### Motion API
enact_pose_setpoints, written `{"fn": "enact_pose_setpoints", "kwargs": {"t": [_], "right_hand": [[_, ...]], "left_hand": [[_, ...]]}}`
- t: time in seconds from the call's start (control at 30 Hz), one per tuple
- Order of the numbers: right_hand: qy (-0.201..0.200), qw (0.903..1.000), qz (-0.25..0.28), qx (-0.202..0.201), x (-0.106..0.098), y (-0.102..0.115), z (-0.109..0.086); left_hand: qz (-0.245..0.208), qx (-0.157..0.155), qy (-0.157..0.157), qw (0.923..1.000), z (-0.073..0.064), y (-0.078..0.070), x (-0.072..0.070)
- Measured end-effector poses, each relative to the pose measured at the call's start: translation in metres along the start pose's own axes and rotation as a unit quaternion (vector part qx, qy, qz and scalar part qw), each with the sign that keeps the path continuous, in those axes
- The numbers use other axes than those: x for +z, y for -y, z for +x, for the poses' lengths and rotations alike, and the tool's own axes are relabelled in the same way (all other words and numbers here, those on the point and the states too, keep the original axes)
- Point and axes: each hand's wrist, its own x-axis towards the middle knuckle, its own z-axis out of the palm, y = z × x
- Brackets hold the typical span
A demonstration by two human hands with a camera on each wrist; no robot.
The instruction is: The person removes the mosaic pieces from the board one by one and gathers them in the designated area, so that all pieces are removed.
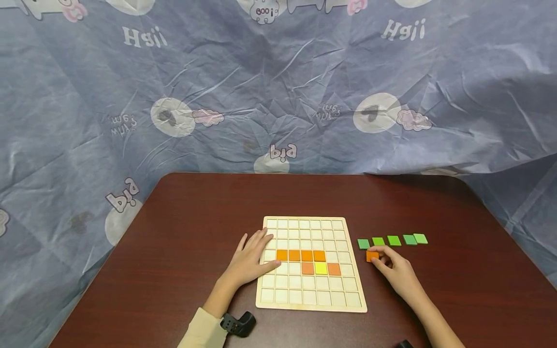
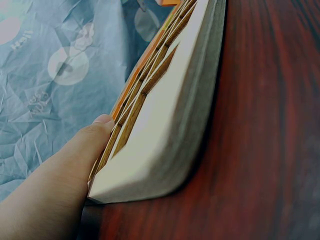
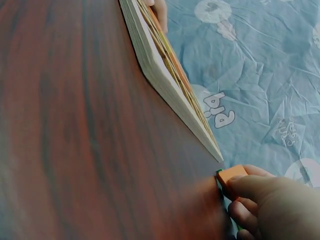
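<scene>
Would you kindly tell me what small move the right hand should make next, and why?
Probably carry the orange tile onto the board: the right hand pinches it just beside the board, the left hand rests at the opposite edge, and many squares are bare.

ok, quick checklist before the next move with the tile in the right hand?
1. Right hand pinches orange tile: ok.
2. Left hand rests on grid board: ok.
3. Bare cells left on grid board: ok.
4. Yellow tile within one cell: ok.
5. All green tiles spaced apart: not ok, rightmost two touch or overlap.
6. Orange tile clear of table: cannot tell.
</scene>
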Motion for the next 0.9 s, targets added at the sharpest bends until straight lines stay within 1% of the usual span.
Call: {"fn": "enact_pose_setpoints", "kwargs": {"t": [0.13,0.3,0.43,0.8,0.9], "right_hand": [[0.006,0.9999,0.002,-0.012,0.0035,-0.0034,-0.0018],[-0.012,0.9987,-0.012,-0.048,0.0058,-0.0054,-0.0036],[-0.019,0.9972,-0.026,-0.067,0.0065,-0.0062,-0.0030],[-0.012,0.9969,-0.048,-0.062,0.0076,-0.0035,-0.0001],[-0.010,0.9967,-0.054,-0.059,0.0076,-0.0029,0.0010]], "left_hand": [[0.002,-0.002,0.000,1.0000,-0.0001,0.0007,0.0007],[0.003,-0.001,0.000,1.0000,-0.0008,0.0000,0.0005],[-0.001,0.001,0.000,1.0000,-0.0005,-0.0005,-0.0002],[-0.002,-0.002,0.006,1.0000,-0.0009,-0.0011,-0.0027],[-0.006,0.002,0.001,1.0000,-0.0010,-0.0014,-0.0037]]}}
